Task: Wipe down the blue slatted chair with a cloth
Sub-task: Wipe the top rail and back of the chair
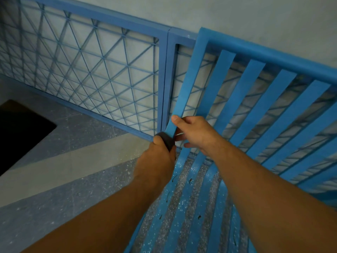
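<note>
Dark cloth (167, 140) on the leftmost slat (189, 83) of the blue slatted chair (255, 88).
The left hand (156, 157) curls round the cloth at centre frame. The right hand (195, 134), at its 2 o'clock, pinches the same slat, thumb in front. The chair fills 1 to 6 o'clock.

Both bare forearms reach forward and converge. The left hand (155, 159), knuckles upward, curls its fingers round a dark grey folded cloth (166, 140). The right hand (196, 134), just beside it, pinches a narrow blue chair slat (187, 88), thumb in front, fingers behind.
</note>
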The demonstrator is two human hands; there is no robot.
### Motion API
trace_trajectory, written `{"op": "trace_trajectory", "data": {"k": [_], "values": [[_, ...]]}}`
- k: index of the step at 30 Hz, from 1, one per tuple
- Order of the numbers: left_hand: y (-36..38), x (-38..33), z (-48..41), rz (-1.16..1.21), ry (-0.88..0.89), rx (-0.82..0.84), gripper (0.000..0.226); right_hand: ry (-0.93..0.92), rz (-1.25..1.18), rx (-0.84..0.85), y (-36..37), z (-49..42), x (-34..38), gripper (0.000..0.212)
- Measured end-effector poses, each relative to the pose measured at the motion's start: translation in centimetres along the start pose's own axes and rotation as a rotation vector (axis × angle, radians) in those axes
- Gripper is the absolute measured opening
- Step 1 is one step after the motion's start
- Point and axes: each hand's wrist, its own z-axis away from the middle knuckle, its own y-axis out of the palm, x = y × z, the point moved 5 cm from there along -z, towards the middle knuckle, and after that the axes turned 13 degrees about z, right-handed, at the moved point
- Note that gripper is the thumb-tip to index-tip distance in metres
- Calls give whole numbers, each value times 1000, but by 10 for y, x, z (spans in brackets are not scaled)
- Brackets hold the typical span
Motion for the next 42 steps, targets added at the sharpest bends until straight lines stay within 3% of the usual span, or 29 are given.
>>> {"op": "trace_trajectory", "data": {"k": [2, 4, 6, 10, 20, 29, 32, 37, 42], "values": [[4, -10, -14, 17, 25, -10, 33, -43, 162, -60, -13, -2, 3, 35], [7, -17, -22, -12, 45, -33, 34, -89, 257, -227, -30, -6, 7, 43], [7, -19, -24, -48, 54, -55, 35, -158, 145, -329, -41, -11, 17, 50], [6, -18, -22, -51, 77, -56, 38, -265, -1, -370, -47, -27, 38, 28], [8, -52, -57, 49, 148, -153, 35, -232, -21, -249, -50, -43, 29, 27], [6, -14, -43, 101, -23, 59, 30, -266, -77, -214, -50, -38, 30, 20], [7, -23, -42, -31, 3, -63, 35, -269, -82, -217, -49, -38, 30, 18], [12, -56, -53, -83, 239, -224, 38, -267, -92, -232, -49, -40, 28, 20], [10, -31, -43, 14, 77, -111, 32, -271, -88, -229, -50, -39, 29, 17]]}}
